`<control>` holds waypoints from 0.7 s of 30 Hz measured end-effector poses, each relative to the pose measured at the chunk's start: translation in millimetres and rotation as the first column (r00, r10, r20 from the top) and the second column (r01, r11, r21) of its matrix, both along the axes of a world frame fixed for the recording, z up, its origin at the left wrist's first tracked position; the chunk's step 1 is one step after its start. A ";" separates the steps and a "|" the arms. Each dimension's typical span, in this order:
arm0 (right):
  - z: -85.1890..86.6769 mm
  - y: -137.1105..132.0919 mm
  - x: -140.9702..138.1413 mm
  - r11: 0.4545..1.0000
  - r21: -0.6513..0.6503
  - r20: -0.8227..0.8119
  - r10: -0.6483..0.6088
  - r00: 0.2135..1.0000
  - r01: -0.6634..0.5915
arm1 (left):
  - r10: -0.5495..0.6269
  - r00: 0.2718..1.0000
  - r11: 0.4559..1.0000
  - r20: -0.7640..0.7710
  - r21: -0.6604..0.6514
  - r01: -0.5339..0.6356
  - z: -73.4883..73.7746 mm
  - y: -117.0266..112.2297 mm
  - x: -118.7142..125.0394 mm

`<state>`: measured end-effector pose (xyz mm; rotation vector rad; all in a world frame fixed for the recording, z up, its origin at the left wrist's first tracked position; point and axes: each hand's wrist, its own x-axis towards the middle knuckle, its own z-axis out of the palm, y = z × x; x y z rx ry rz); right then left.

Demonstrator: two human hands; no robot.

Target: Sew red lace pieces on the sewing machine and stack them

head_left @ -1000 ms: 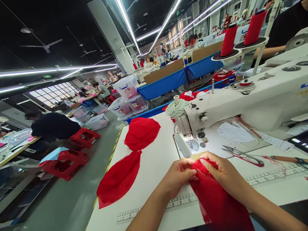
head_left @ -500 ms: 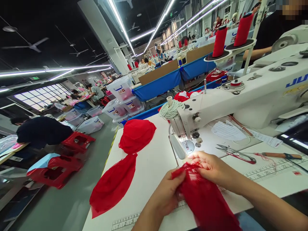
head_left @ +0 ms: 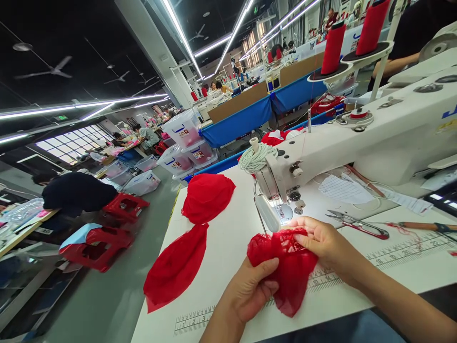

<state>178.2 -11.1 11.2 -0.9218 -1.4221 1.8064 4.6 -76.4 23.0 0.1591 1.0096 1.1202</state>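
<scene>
At the needle plate | your left hand (head_left: 250, 290) and right hand (head_left: 323, 243) both pinch the red lace piece (head_left: 285, 267) | loose mesh, apparently unaligned, could snag under the sewing machine (head_left: 357, 143).

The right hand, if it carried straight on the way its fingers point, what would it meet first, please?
The right hand points left, fingers on the red lace piece, so that comes first, with the left hand gripping it just below. Beyond lies bare table, then probably the red fabric pieces, though depth is unclear.

Left hand (head_left: 252, 286) palm-up, thumb pinching; right hand (head_left: 323, 243) fingers curled, gripping; forearms converge from lower right.
</scene>
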 end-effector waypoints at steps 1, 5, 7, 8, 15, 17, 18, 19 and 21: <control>2.8 -1.2 -1.7 0.994 -0.107 -0.115 -0.002 0.993 -0.011 | 0.034 0.999 0.999 -0.009 -0.004 -0.034 0.3 2.1 1.0; 4.6 -8.4 -5.5 0.959 -0.283 -0.283 -0.065 0.957 -0.018 | 0.165 0.985 0.986 -0.058 0.035 -0.163 1.5 12.0 0.0; 0.4 -11.2 -6.1 0.967 -0.249 -0.237 -0.119 0.964 0.058 | 0.167 0.983 0.985 -0.076 0.060 -0.163 1.3 14.1 -1.4; -2.0 -12.1 -6.3 0.969 -0.227 -0.208 -0.145 0.967 0.097 | 0.167 0.983 0.984 -0.079 0.078 -0.161 0.9 14.2 -2.0; -9.4 -14.9 -7.9 0.978 -0.115 -0.158 -0.191 0.969 0.174 | 0.162 0.981 0.964 -0.110 0.232 -0.133 -4.5 12.0 -1.9; -10.0 -15.5 -7.1 0.979 -0.096 -0.156 -0.193 0.969 0.179 | 0.164 0.979 0.962 -0.121 0.239 -0.132 -4.9 13.1 -1.7; -10.4 -15.6 -6.5 0.980 -0.091 -0.150 -0.189 0.970 0.177 | 0.163 0.979 0.962 -0.124 0.240 -0.130 -5.0 13.9 -1.4; -10.8 -15.6 -5.9 0.982 -0.086 -0.142 -0.180 0.973 0.169 | 0.161 0.979 0.962 -0.126 0.240 -0.128 -5.2 14.7 -0.8; -11.9 -15.3 -5.0 0.987 -0.071 -0.138 -0.153 0.979 0.144 | 0.156 0.980 0.962 -0.124 0.246 -0.122 -5.6 15.5 1.1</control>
